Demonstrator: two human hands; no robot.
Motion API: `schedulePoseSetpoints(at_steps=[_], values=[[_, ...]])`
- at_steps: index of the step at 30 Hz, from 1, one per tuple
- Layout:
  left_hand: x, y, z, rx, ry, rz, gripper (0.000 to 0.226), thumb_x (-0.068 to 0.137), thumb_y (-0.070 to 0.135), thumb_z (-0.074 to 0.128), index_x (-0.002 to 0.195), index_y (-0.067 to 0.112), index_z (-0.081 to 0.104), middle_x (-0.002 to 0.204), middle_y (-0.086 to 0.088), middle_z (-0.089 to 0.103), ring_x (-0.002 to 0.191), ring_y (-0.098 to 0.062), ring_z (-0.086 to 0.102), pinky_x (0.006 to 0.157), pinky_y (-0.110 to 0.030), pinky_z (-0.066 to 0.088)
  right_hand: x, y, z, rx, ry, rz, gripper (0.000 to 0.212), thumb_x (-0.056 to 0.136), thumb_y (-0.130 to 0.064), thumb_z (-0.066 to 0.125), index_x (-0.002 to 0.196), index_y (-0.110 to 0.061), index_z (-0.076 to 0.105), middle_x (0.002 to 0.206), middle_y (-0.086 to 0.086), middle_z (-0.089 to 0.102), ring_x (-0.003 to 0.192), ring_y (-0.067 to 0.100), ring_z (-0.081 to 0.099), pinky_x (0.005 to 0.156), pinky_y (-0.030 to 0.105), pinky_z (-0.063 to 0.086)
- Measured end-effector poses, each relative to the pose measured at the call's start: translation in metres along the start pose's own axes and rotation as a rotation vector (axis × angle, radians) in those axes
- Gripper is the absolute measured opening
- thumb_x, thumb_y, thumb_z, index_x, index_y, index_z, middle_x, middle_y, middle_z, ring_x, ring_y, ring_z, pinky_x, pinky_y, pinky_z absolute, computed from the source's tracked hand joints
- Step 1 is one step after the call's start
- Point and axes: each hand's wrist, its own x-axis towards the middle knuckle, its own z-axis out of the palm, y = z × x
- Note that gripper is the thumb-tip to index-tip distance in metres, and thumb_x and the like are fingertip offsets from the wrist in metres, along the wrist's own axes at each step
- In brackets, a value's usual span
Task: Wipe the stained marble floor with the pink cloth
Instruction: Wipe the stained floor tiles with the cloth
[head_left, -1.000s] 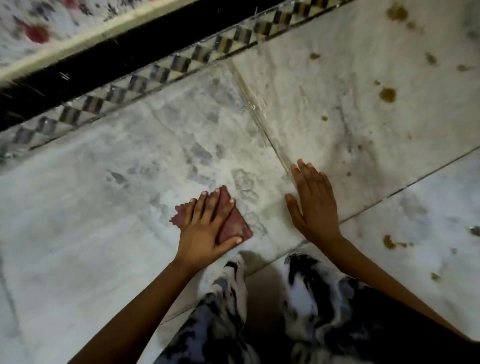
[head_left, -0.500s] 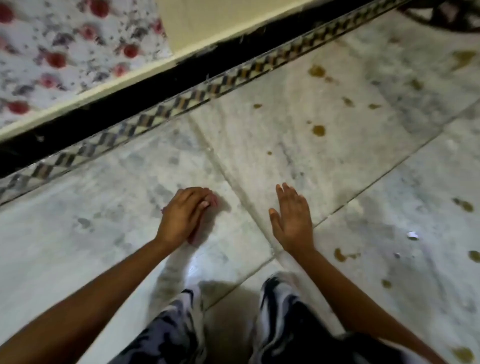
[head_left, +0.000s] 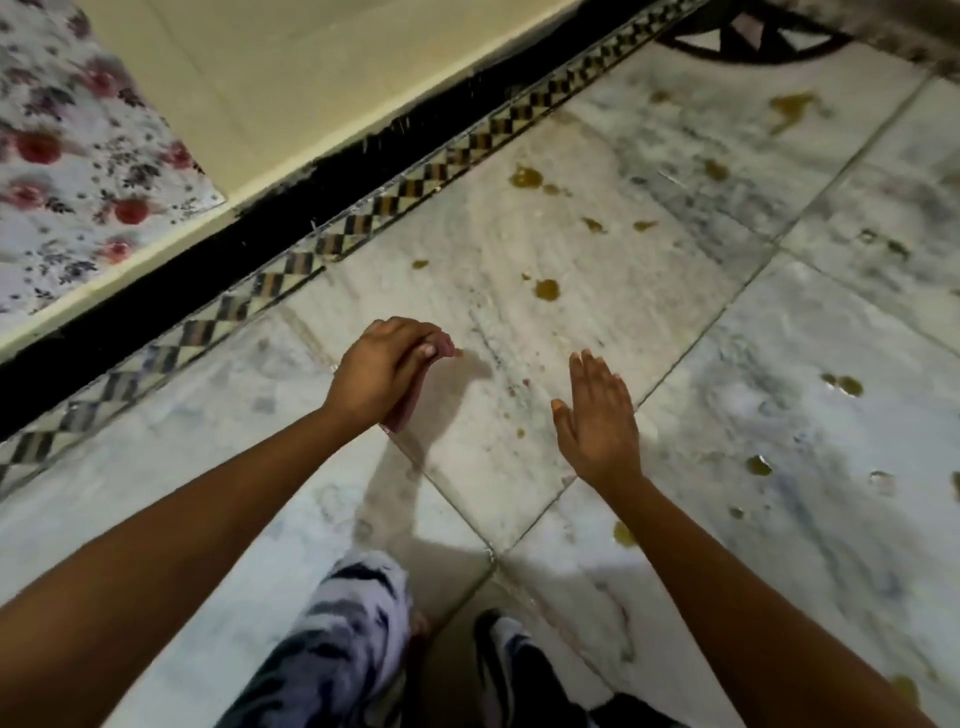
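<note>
Stains (head_left: 547, 289) dot the marble floor (head_left: 779, 415) beyond both hands, unwiped. Left hand (head_left: 382, 371) curls round the bunched pink cloth (head_left: 408, 411); can't tell if it touches the slab. Right hand (head_left: 597, 421) is flat, fingers straight and together. Suggest flattening the cloth under the palm, pushing out over the nearest spot, overlapping strokes and bracing on the right.

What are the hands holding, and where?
The left hand grips the cloth around its middle; its ends stick out. The right hand holds nothing.

home room | marble floor (head_left: 649, 270) | checkered border strip (head_left: 363, 223) | floral bedsheet (head_left: 78, 171)
</note>
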Motion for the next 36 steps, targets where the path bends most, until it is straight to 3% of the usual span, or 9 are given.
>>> schedulePoseSetpoints(at_steps=[4, 7, 9, 11, 16, 19, 24, 31, 36], values=[[0.025, -0.009, 0.044, -0.026, -0.023, -0.031, 0.029, 0.094, 0.034, 0.036, 0.103, 0.03, 0.064, 0.11, 0.004, 0.065, 0.099, -0.023, 0.055, 0.082, -0.035, 0.045, 0.003, 0.02, 0.012, -0.023, -0.005, 0.063, 0.066, 0.092, -0.041, 0.02, 0.145, -0.002, 0.027, 0.152, 0.018, 0.028, 0.142, 0.032, 0.025, 0.116, 0.041, 0.014], [0.05, -0.021, 0.069, -0.015, 0.02, -0.058, 0.028, 0.096, 0.028, 0.04, 0.108, 0.022, 0.066, 0.117, -0.003, 0.065, 0.104, -0.029, 0.055, 0.087, -0.034, 0.043, 0.009, 0.03, 0.024, -0.054, 0.003, 0.117, 0.068, 0.092, -0.042, 0.018, 0.146, -0.002, 0.026, 0.153, 0.018, 0.025, 0.143, 0.03, 0.022, 0.116, 0.04, 0.013], [0.062, -0.033, 0.085, 0.098, -0.02, -0.085, 0.036, 0.097, 0.028, 0.038, 0.123, 0.018, 0.06, 0.134, -0.007, 0.055, 0.124, -0.033, 0.045, 0.1, -0.037, 0.034, 0.012, 0.035, 0.031, -0.05, 0.019, 0.163, 0.068, 0.093, -0.044, 0.016, 0.147, -0.003, 0.022, 0.155, 0.017, 0.02, 0.144, 0.028, 0.017, 0.117, 0.039, 0.009], [0.066, -0.041, 0.1, 0.247, -0.148, -0.078, 0.048, 0.097, 0.035, 0.028, 0.141, 0.022, 0.04, 0.152, -0.005, 0.032, 0.141, -0.029, 0.023, 0.112, -0.043, 0.016, 0.013, 0.037, 0.039, -0.054, 0.008, 0.197, 0.071, 0.093, -0.048, 0.013, 0.149, -0.005, 0.016, 0.157, 0.015, 0.014, 0.146, 0.026, 0.011, 0.118, 0.037, 0.004], [0.083, -0.049, 0.115, 0.389, -0.276, -0.034, 0.059, 0.095, 0.052, 0.02, 0.149, 0.03, 0.015, 0.158, -0.002, 0.01, 0.146, -0.022, 0.004, 0.115, -0.045, -0.004, 0.01, 0.038, 0.046, -0.058, 0.021, 0.192, 0.07, 0.094, -0.048, 0.015, 0.15, -0.007, 0.012, 0.158, 0.013, 0.009, 0.146, 0.024, 0.006, 0.119, 0.036, 0.004], [0.094, -0.039, 0.122, 0.374, -0.299, -0.034, 0.059, 0.095, 0.05, 0.016, 0.149, 0.028, 0.015, 0.158, -0.004, 0.011, 0.146, -0.023, 0.006, 0.116, -0.044, -0.001, 0.01, 0.038, 0.045, -0.053, 0.024, 0.186, 0.068, 0.095, -0.047, 0.019, 0.15, -0.006, 0.015, 0.158, 0.013, 0.011, 0.146, 0.024, 0.008, 0.119, 0.036, 0.005], [0.043, -0.048, 0.108, 0.419, -0.342, 0.294, 0.053, 0.097, 0.037, 0.02, 0.148, 0.022, 0.024, 0.156, -0.005, 0.021, 0.143, -0.02, 0.019, 0.116, -0.041, 0.011, 0.01, 0.037, 0.044, -0.066, 0.02, 0.176, 0.068, 0.096, -0.046, 0.021, 0.15, -0.005, 0.014, 0.158, 0.014, 0.012, 0.146, 0.025, 0.009, 0.118, 0.035, 0.004], [0.093, -0.048, 0.116, 0.406, -0.283, 0.045, 0.057, 0.095, 0.036, 0.016, 0.149, 0.018, 0.023, 0.155, -0.006, 0.023, 0.144, -0.023, 0.018, 0.115, -0.037, 0.005, 0.009, 0.039, 0.046, -0.061, 0.018, 0.187, 0.067, 0.096, -0.045, 0.022, 0.149, -0.004, 0.016, 0.157, 0.015, 0.012, 0.146, 0.025, 0.009, 0.119, 0.035, 0.003], [0.074, -0.016, 0.134, 0.354, -0.402, 0.389, 0.055, 0.097, 0.034, 0.017, 0.148, 0.014, 0.025, 0.155, -0.007, 0.022, 0.144, -0.02, 0.019, 0.117, -0.036, 0.01, 0.007, 0.038, 0.044, -0.047, 0.034, 0.218, 0.068, 0.095, -0.046, 0.022, 0.149, -0.005, 0.018, 0.157, 0.015, 0.016, 0.145, 0.026, 0.013, 0.118, 0.037, 0.007]])
